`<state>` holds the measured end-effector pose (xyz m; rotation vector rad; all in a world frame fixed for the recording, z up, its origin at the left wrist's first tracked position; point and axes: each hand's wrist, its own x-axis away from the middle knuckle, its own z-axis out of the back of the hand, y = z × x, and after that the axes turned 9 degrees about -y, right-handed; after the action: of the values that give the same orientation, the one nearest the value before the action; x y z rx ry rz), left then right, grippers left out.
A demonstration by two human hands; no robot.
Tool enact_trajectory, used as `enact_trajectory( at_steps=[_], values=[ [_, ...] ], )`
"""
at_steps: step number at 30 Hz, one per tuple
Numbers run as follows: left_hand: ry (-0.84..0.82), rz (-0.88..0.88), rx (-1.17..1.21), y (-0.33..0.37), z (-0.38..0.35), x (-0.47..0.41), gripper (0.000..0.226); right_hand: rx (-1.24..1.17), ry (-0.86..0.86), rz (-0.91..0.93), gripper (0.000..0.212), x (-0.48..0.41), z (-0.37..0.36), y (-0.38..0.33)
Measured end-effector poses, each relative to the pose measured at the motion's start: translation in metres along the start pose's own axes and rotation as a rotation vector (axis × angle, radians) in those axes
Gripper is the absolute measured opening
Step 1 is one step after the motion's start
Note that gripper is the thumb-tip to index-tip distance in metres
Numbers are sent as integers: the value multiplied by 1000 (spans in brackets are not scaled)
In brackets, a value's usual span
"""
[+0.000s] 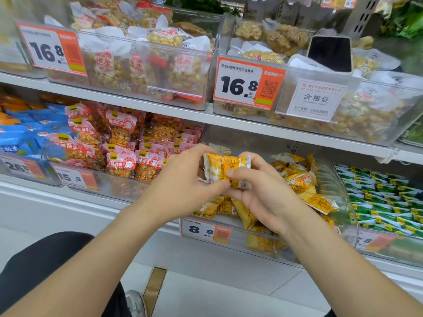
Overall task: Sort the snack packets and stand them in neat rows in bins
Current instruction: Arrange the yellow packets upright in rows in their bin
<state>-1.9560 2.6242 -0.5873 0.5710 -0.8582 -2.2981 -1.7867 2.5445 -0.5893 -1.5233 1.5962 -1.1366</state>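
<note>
Holding one yellow snack packet (225,168) between them, both hands work just above the clear bin (238,242). The left hand (183,179) pinches the packet's lower edge between thumb and curled fingers. The right hand (263,197) grips its other end, thumb across the front. A second packet may sit behind it, though that is hard to tell. Loose yellow packets (318,202) lie jumbled below and beyond the right hand. The slick film could slide out of so light a pinch and drop into that heap, or a wrist lowering in could topple the packets lying nearest it.
</note>
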Motion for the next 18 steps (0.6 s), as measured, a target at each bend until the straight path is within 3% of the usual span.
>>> enact_trajectory(
  at_steps=[3, 5, 7, 9, 13, 18],
  values=[
    [4, 57, 269, 1, 2, -1, 33, 4, -27, 0, 37, 0, 1, 0],
    [-25, 60, 310, -1, 2, -1, 25, 197, 25, 30, 42, 2, 4, -3],
    [-19, 21, 166, -7, 0, -2, 22, 574, 58, 78, 46, 4, 8, -6],
    [-25, 3, -39, -12, -1, -3, 27, 814, -17, 126, 42, 6, 9, -7],
    [-47, 38, -149, -15, 0, -4, 47, 984, -42, 126, 29, 3, 15, -2],
    [-106, -7, -494, -17, 3, -12, 28, 1327, 93, 47, 10, -4, 27, 5]
  ],
)
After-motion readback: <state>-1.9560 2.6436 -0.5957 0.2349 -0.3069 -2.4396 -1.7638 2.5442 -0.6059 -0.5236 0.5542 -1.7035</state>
